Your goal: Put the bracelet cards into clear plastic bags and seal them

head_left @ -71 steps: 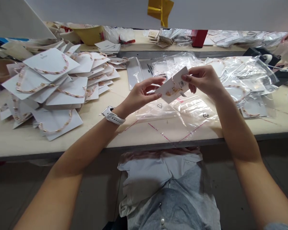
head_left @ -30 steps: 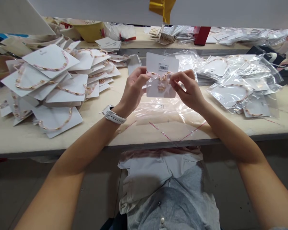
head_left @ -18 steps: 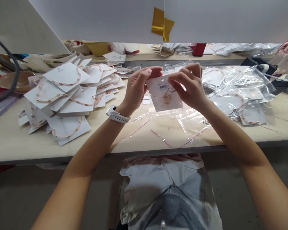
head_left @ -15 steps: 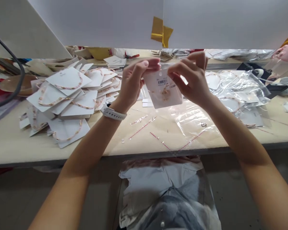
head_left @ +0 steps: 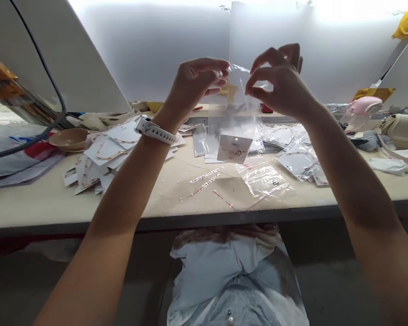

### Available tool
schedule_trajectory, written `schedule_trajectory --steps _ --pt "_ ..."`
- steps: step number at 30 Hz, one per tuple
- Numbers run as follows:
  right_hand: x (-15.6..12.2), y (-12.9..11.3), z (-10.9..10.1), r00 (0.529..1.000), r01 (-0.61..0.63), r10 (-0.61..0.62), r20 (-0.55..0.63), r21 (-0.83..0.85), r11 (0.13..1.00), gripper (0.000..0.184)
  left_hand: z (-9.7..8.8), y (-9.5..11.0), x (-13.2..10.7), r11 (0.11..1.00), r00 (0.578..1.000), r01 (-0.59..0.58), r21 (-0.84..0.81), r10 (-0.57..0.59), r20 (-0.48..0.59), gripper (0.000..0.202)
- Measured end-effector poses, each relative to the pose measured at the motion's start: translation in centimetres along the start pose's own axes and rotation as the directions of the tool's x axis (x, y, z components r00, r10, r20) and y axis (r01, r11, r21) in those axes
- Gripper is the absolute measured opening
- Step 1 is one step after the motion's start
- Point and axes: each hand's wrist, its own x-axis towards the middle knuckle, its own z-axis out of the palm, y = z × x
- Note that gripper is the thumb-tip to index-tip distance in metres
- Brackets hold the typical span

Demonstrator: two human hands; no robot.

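A clear plastic bag [head_left: 221,115] hangs upright between my hands above the table. Low inside it sits a small card [head_left: 233,155] with a hang hole, printed text and a faint piece of jewellery. My left hand [head_left: 204,78], with a white watch [head_left: 155,131] on its wrist, pinches the bag's top left corner. Thumb and forefinger of my right hand [head_left: 277,81] close on the top right edge of the bag. Below on the table lies another clear bag [head_left: 272,183] with a recycling mark.
White cards with bead bracelets [head_left: 110,151] are heaped at the left, near a brown bowl [head_left: 68,139]. Bagged cards [head_left: 297,158] lie at the right. Thin pink strips [head_left: 224,199] rest near the table edge [head_left: 204,222]. White panels [head_left: 177,50] stand behind; a cable [head_left: 42,63] hangs left.
Both hands have risen, and the head view has tilted up. The card, formerly right at my fingers, now sits well below them at the bottom of the stretched-out bag.
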Motion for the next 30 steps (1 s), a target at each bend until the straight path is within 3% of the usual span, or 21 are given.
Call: schedule_trajectory --steps 3,8,11,13,16,19,21,26,30 --pt "-0.3 -1.1 -1.9 0.994 -0.108 0.108 0.008 0.006 0.994 0.015 -0.1 1.7 -0.5 0.998 0.998 -0.064 0.003 0.064 0.022 0.019" --pt "-1.2 -2.3 -5.4 0.994 0.09 -0.097 0.058 0.106 0.99 0.019 0.2 3.8 -1.9 0.997 0.995 -0.068 -0.04 0.071 0.071 0.021" --pt "-2.0 -2.0 -5.2 0.987 0.131 -0.143 0.076 0.139 0.982 0.021 0.9 2.8 -2.9 0.995 0.994 -0.038 -0.09 0.047 0.096 0.022" --pt "-3.0 -1.2 -3.2 0.985 0.123 -0.14 0.099 0.16 0.979 0.028 1.5 0.4 -3.8 0.992 0.995 0.017 -0.123 -0.004 0.103 0.024" --pt "-5.2 0.4 2.2 0.969 0.06 -0.109 0.221 0.218 0.974 0.031 2.6 -5.2 -5.8 0.958 0.968 0.231 -0.171 -0.208 0.141 0.025" --pt "-7.5 2.1 8.2 0.914 -0.06 -0.05 0.402 0.257 0.964 0.022 3.8 -10.7 -8.2 0.841 0.869 0.494 -0.22 -0.472 0.15 0.028" --pt "-8.3 2.9 11.3 0.888 -0.127 0.002 0.461 0.242 0.962 0.019 4.2 -13.1 -9.5 0.768 0.806 0.59 -0.251 -0.581 0.117 0.032" --pt "-7.5 2.1 16.0 0.906 -0.105 0.004 0.424 0.216 0.971 0.029 3.7 -14.6 -11.0 0.674 0.744 0.661 -0.331 -0.645 0.173 0.051" --pt "-7.6 -0.1 18.2 0.917 0.015 -0.075 0.392 0.154 0.988 0.022 3.3 -14.5 -11.7 0.628 0.762 0.629 -0.459 -0.614 0.204 0.064"
